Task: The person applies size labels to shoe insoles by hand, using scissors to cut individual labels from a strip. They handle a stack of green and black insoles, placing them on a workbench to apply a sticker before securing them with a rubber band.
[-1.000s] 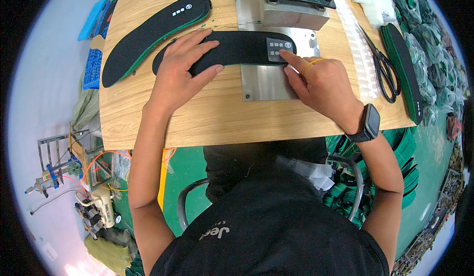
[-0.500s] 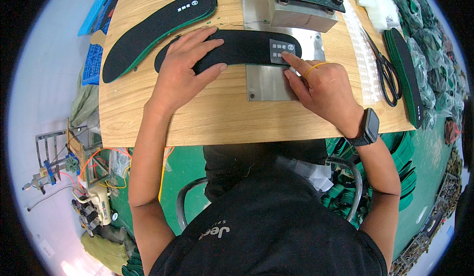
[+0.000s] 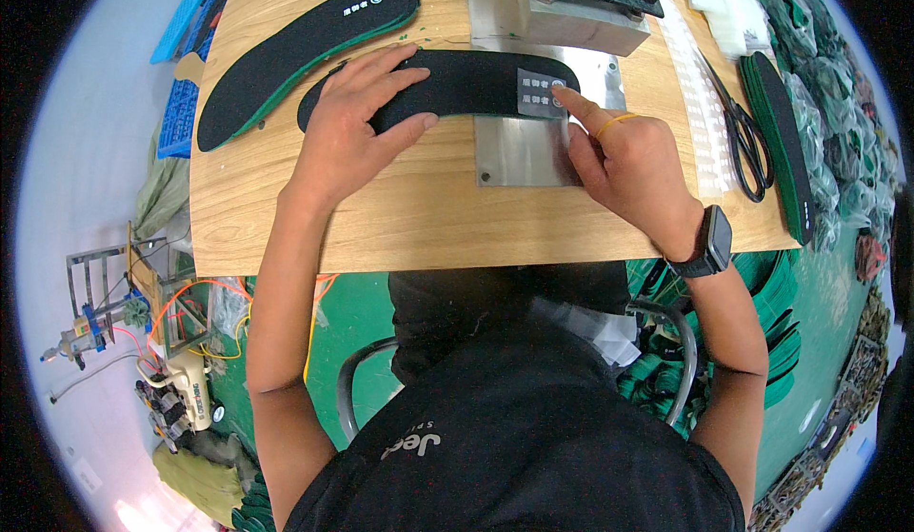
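Observation:
A black insole (image 3: 466, 83) with a green underside lies across the table, its right end over a flat metal plate (image 3: 519, 156). My left hand (image 3: 357, 128) rests flat on the insole's left part, fingers spread. On the right end sits a small clear film (image 3: 539, 104) with white print. My right hand (image 3: 633, 156) touches the film's right edge with its outstretched index fingertip. The thumb is apart from that finger, beside the insole's near edge, and the other fingers are curled under. Another black and green insole (image 3: 305, 61), with a white print, lies farther left.
A metal press block (image 3: 581, 23) stands behind the plate. At right lie a strip of printed film (image 3: 700, 132), black scissors (image 3: 747, 142) and a stack of insoles (image 3: 776, 147). Beyond the table edge are bagged goods (image 3: 828, 104). A blue crate (image 3: 181, 113) stands at left.
My right index finger has shifted from the middle of the film up and right to its edge. The left hand stays on the insole. The whole view has shifted slightly.

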The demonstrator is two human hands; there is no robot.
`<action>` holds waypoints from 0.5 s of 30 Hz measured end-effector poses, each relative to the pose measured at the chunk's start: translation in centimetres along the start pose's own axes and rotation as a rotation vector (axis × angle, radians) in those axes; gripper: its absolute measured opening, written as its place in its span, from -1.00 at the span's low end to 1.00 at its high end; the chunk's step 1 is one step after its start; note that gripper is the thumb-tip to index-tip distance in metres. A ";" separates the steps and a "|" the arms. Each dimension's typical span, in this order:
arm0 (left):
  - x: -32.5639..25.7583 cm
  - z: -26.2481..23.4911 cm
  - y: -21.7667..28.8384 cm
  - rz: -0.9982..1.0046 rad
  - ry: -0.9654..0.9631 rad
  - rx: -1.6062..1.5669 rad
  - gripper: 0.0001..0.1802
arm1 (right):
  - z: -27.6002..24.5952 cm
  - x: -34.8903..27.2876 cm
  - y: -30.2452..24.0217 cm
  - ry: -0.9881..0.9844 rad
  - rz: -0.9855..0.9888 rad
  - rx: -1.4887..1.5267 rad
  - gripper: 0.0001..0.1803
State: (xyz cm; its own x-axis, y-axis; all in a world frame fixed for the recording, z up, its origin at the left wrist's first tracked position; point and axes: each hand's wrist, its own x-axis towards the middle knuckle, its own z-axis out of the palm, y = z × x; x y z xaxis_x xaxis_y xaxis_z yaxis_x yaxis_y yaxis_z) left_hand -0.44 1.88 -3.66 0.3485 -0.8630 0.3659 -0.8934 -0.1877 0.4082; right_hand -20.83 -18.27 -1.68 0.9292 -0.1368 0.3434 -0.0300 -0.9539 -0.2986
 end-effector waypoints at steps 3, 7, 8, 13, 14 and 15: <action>-0.1 0.0 0.0 -0.001 0.000 0.012 -0.55 | -0.1 0.0 -0.1 -0.031 -0.024 -0.022 -0.67; 0.0 0.1 0.2 -0.013 0.025 -0.001 -0.55 | 0.0 0.0 -0.1 -0.027 -0.013 -0.016 -0.65; 0.0 0.1 0.3 -0.023 0.028 -0.003 -0.55 | 0.0 -0.1 -0.1 -0.021 0.007 -0.006 -0.65; 0.1 0.1 0.1 -0.033 0.052 0.004 -0.55 | -0.1 -1.0 0.3 0.055 0.073 0.033 -0.63; 0.1 0.2 0.1 -0.035 0.059 -0.014 -0.55 | -0.1 -1.3 0.4 0.051 0.095 0.045 -0.63; 0.0 0.3 0.0 -0.036 0.064 -0.029 -0.56 | -0.2 -1.6 0.5 0.049 0.118 0.058 -0.64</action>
State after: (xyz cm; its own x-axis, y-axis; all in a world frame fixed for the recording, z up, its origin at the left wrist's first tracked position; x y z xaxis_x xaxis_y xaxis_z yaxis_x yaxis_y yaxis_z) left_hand -0.50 1.72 -3.88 0.3981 -0.8240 0.4032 -0.8718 -0.2031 0.4457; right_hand -22.37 -18.60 -2.20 0.9015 -0.2610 0.3452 -0.1153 -0.9137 -0.3897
